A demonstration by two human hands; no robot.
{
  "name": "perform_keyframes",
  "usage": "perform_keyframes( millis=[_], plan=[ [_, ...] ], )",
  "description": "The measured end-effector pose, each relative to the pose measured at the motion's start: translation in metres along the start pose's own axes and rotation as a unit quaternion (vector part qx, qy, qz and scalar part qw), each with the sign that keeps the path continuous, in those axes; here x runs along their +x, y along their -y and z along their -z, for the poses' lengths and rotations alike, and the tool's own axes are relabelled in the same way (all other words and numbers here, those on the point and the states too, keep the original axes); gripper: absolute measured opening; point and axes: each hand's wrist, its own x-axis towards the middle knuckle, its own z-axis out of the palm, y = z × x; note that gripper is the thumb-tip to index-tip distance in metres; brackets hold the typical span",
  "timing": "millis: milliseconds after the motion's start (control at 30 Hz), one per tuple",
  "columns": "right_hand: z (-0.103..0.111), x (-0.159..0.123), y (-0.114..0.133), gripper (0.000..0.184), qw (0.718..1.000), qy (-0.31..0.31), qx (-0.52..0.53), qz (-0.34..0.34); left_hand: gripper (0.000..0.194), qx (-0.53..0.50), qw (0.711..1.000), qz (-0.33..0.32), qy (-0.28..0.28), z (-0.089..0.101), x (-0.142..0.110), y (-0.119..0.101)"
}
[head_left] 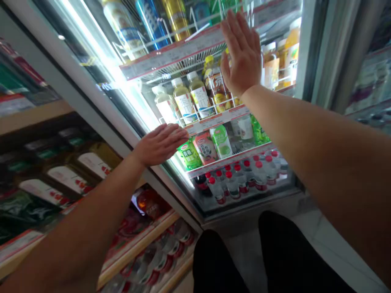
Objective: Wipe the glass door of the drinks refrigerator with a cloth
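My left hand (161, 143) is stretched out flat with its fingers together, holding nothing, in front of the left side of a lit drinks cooler. Nearest to it are a green carton (189, 155) and a white-capped bottle (166, 103). My right hand (242, 57) is raised higher, fingers extended and empty, before the cooler's upper shelf edge (207, 44). Partly behind it stand a brown bottle with a lemon label (220, 87) and several juice bottles (271, 67). Whether either hand touches anything, I cannot tell.
Cans (149, 20) line the top shelf. A pink carton (205, 148) and a green-and-white carton (221, 141) stand lower, above red-capped water bottles (233, 185). Wooden shelves (36, 116) with large bottles (67, 179) run along the left. My dark-clothed legs (214, 260) are below.
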Motion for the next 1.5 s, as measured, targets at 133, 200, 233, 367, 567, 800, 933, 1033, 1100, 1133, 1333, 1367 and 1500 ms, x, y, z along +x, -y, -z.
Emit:
perform_keyframes(
  millis=[133, 200, 233, 367, 567, 800, 933, 1033, 1100, 1133, 1333, 1367, 1500],
  plan=[
    [-0.002, 0.001, -0.002, 0.059, 1.000, 0.004, -0.003, -0.003, 0.051, 0.034, 0.987, 0.124, -0.098, 0.010, -0.008, 0.025],
    [-0.003, 0.002, -0.001, 0.060, 1.000, 0.004, 0.000, -0.003, 0.059, 0.051, 0.967, 0.176, -0.174, 0.005, -0.011, 0.024],
    [-0.003, 0.002, -0.001, 0.060, 1.000, 0.009, 0.003, -0.004, 0.063, 0.058, 0.958, 0.197, -0.200, -0.001, -0.014, 0.017],
    [0.000, 0.002, 0.001, 0.060, 1.000, 0.022, 0.014, -0.010, 0.065, 0.068, 0.951, 0.213, -0.214, -0.037, -0.035, -0.025],
    [-0.003, 0.002, 0.000, 0.062, 1.000, 0.003, 0.009, -0.001, 0.070, 0.020, 0.923, 0.311, -0.225, -0.017, -0.019, -0.007],
    [-0.002, 0.002, 0.001, 0.061, 1.000, 0.002, 0.010, -0.002, 0.053, 0.044, 0.973, 0.130, -0.183, -0.015, 0.015, -0.012],
    [0.000, 0.001, 0.002, 0.062, 1.000, 0.011, 0.006, -0.005, 0.045, 0.008, 0.999, -0.029, -0.037, -0.012, 0.014, -0.003],
    [0.000, 0.001, 0.002, 0.061, 1.000, 0.011, 0.010, -0.006, 0.050, 0.022, 0.992, 0.044, -0.118, -0.003, 0.027, 0.010],
    [0.000, 0.002, 0.001, 0.060, 1.000, 0.006, 0.013, -0.007, 0.053, 0.033, 0.971, 0.121, -0.202, -0.005, 0.041, 0.005],
    [-0.001, 0.002, 0.001, 0.061, 1.000, 0.007, 0.013, -0.006, 0.054, 0.034, 0.960, 0.150, -0.236, -0.008, 0.048, -0.001],
    [0.001, 0.002, 0.001, 0.060, 1.000, 0.015, 0.006, -0.004, 0.043, -0.051, 0.992, -0.063, -0.095, -0.005, 0.096, -0.014],
    [0.001, 0.002, 0.002, 0.060, 1.000, 0.017, 0.006, -0.008, 0.042, -0.052, 0.993, -0.066, -0.085, 0.002, 0.105, -0.009],
    [0.004, 0.002, 0.003, 0.061, 0.999, 0.026, 0.011, -0.018, 0.047, -0.006, 0.968, 0.144, -0.204, 0.015, 0.135, -0.007]
  ],
)
